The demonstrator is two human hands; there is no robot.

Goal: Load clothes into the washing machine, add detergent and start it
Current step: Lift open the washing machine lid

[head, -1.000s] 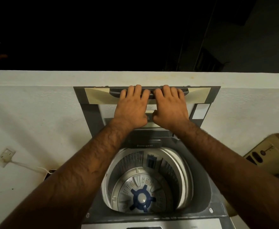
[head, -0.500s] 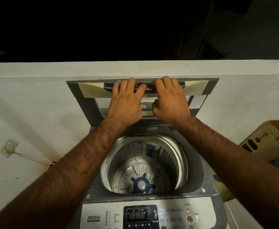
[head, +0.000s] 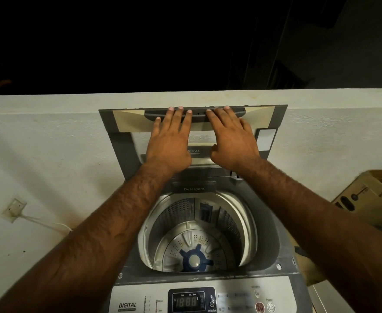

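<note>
A grey top-loading washing machine [head: 282,249] stands below me with its lid [head: 126,119] raised upright against the white wall. My left hand [head: 170,141] and my right hand [head: 233,137] lie flat on the lid side by side, straight fingertips on its dark handle [head: 199,114]. The steel drum [head: 174,222] is open, with a blue pulsator hub [head: 193,259] at the bottom and no clothes in it. A flap marked Detergent [head: 194,186] sits at the drum's back rim. The control panel [head: 129,299] with a digital display [head: 187,301] lies nearest me.
A low white wall [head: 50,143] runs behind the machine, with darkness beyond it. A wall socket [head: 15,210] with a white cable [head: 45,223] is on the left. A cardboard box [head: 366,195] stands to the right of the machine.
My fingers have straightened from curling over the lid's handle to lying flat on it. The view has tilted down, bringing the control panel into sight.
</note>
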